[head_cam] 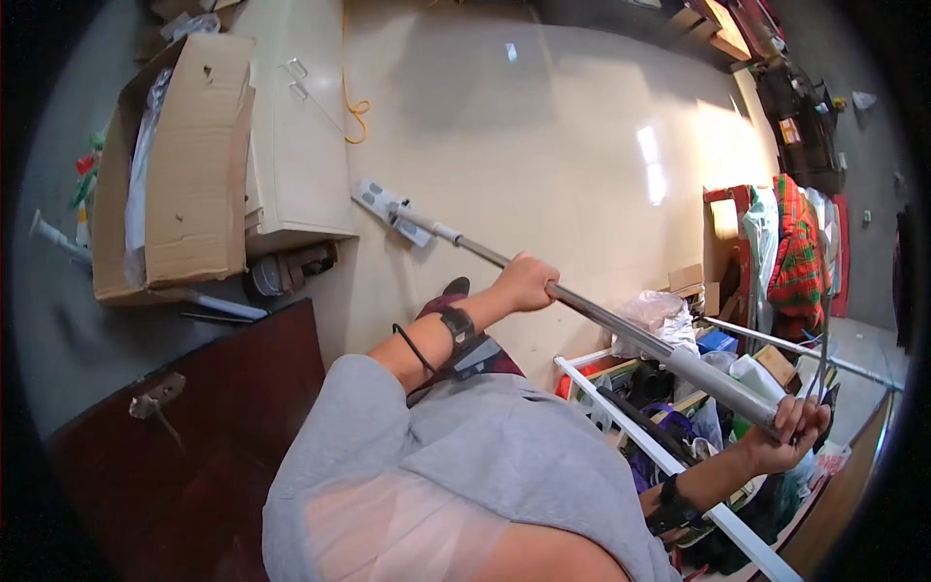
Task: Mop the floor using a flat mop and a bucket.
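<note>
A flat mop with a metal pole [611, 321] lies slantwise across the view. Its flat head [393, 211] rests on the floor beside the white cabinet. My left hand [529, 282] is closed around the middle of the pole. At the lower right, my right hand [789, 433] holds the grey grip [720, 385] at the pole's upper end, its fingers curled over the tip. Each forearm wears a dark strap, and a small device with a black cable sits on the left one.
To the left stand a white cabinet [302, 160], an open cardboard box [196, 167] and a dark red panel [218, 436]. A white rail [640, 436] and piled bags and goods are at right, near a plaid cloth [794, 254]. A yellow cord [356, 109] touches the floor.
</note>
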A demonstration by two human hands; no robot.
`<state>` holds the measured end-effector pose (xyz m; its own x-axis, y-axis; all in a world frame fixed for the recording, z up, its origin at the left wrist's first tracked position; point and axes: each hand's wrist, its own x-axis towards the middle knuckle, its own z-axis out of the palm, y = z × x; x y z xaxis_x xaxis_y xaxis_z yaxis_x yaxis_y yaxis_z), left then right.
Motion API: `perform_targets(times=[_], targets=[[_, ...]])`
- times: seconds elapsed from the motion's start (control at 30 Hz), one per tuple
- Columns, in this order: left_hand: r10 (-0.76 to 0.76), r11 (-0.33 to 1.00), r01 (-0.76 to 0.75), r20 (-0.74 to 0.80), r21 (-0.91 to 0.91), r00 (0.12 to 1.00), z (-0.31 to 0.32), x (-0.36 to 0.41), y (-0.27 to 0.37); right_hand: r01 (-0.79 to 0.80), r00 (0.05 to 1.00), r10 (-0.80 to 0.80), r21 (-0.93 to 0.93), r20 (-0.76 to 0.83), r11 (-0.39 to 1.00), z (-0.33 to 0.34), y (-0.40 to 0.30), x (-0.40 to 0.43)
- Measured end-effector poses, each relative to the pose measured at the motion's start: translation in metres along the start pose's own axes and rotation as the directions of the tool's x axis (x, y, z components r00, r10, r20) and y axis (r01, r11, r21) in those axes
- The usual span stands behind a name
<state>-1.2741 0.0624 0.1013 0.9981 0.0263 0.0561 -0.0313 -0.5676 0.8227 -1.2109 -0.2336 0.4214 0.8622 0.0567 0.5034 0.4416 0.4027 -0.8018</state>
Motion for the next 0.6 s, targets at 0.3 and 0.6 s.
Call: perform_targets(times=[0.3,0.6], targets=[[-0.155,0.987,0.140,-0.209,-0.084,0.966,-0.031,-0.007,-0.055,0.082,0.994,-0.085,0.043,0.068,0.996,0.092,0.052,-0.027],[-0.144,0.989,0.149,-0.377,-0.016,0.915,0.043,-0.084,-0.011,0.213,0.942,-0.167,-0.136,0.292,0.968,0.036,-0.003,-0.072]])
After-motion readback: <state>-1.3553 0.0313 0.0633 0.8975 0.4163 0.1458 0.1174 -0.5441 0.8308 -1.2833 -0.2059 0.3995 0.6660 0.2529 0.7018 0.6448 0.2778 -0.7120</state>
